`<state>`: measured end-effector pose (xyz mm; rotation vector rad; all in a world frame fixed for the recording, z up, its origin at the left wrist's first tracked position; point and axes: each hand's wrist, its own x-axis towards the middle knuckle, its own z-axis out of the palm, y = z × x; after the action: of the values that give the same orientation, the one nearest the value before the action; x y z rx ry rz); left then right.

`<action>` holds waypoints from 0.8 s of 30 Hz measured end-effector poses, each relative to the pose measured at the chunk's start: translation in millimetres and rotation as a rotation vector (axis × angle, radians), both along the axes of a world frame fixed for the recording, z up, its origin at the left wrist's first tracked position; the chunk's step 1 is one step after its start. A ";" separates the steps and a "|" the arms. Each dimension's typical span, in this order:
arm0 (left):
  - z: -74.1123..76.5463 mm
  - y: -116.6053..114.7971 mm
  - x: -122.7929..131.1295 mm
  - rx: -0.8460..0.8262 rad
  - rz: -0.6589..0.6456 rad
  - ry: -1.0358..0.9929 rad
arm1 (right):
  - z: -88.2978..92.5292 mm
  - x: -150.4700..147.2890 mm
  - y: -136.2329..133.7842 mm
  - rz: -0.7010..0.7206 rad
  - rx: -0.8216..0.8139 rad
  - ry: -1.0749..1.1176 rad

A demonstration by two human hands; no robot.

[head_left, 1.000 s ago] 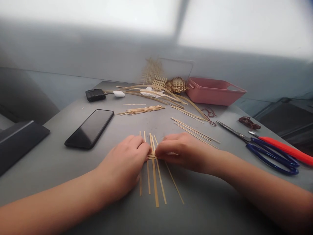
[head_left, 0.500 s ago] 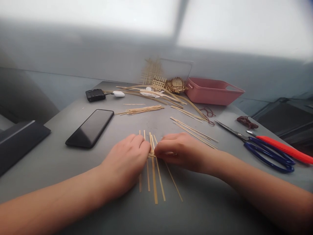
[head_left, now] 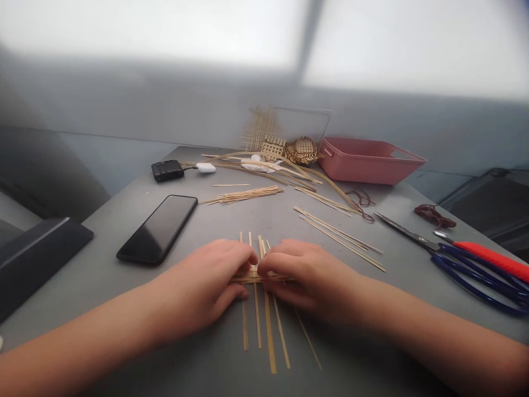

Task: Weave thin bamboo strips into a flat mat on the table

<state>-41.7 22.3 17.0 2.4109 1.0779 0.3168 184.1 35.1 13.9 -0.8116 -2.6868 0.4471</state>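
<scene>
Crossed strips: a small woven piece of flat, pale yellow strips, looking like bamboo [head_left: 252,279], lying in the near middle part of the smooth grey tabletop [head_left: 206,369], between the two hands. Long strips running toward the near side and toward the far edge, some short ones passing crosswise.
Left hand [head_left: 219,270]: bare, palm turned down, at the left end of the crosswise strips; thumb visibly apart from the fingers, with strip ends in the gap.
Right hand [head_left: 314,273]: bare, fingers curled over the right part of the crossing, thumb lower and on the near side; not possible to tell if pressed firmly on the strips or only touching.
Phone: black, rectangular smartphone [head_left: 159,229], lying flat near the left edge of the tabletop.
Far left corner: black ribbed block [head_left: 167,170], and just beside, small white rounded case [head_left: 205,167].
Stick bundle: thin, straight, light wooden sticks [head_left: 250,194], in the middle, toward the far edge.
Far edge: two small woven brown-and-yellow pieces [head_left: 303,150], just beside the pink plastic basket [head_left: 372,160] at the far right corner.
Right edge: large scissors with dark blue handles [head_left: 425,241], near a tool with bright red handle [head_left: 491,258]; farther along, a dark brown cord bundle [head_left: 433,216].
</scene>
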 end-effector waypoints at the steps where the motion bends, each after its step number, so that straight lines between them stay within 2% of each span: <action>1: -1.6 0.5 0.6 0.012 0.007 -0.010 | -1.9 -2.2 0.9 -0.008 0.029 0.002; 4: -4.5 1.6 2.3 0.033 0.020 -0.017 | -7.5 -5.7 3.7 -0.012 0.080 0.036; 7: -3.7 1.5 2.4 0.031 0.007 -0.020 | -7.6 -2.1 5.6 -0.017 0.032 0.107; 11: 1.5 -0.4 1.1 0.028 0.007 -0.014 | 9.1 14.7 6.7 -0.043 -0.007 0.186; 14: 5.2 -6.3 4.7 0.090 0.009 0.025 | 23.5 28.8 9.2 -0.040 -0.064 0.099; 16: 5.5 -14.4 10.7 0.173 -0.006 0.045 | 25.9 34.4 12.9 -0.001 -0.095 0.065; 20: -2.6 -35.8 25.4 0.367 -0.165 0.096 | 13.0 34.3 23.9 0.087 -0.095 0.091; 24: -12.9 -46.2 30.6 0.399 -0.177 0.227 | 2.3 30.5 33.2 0.179 -0.049 0.034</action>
<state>-11.2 -23.9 4.1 2.9355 0.9550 0.2165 214.6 68.3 16.2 -0.5725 -2.7381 0.5650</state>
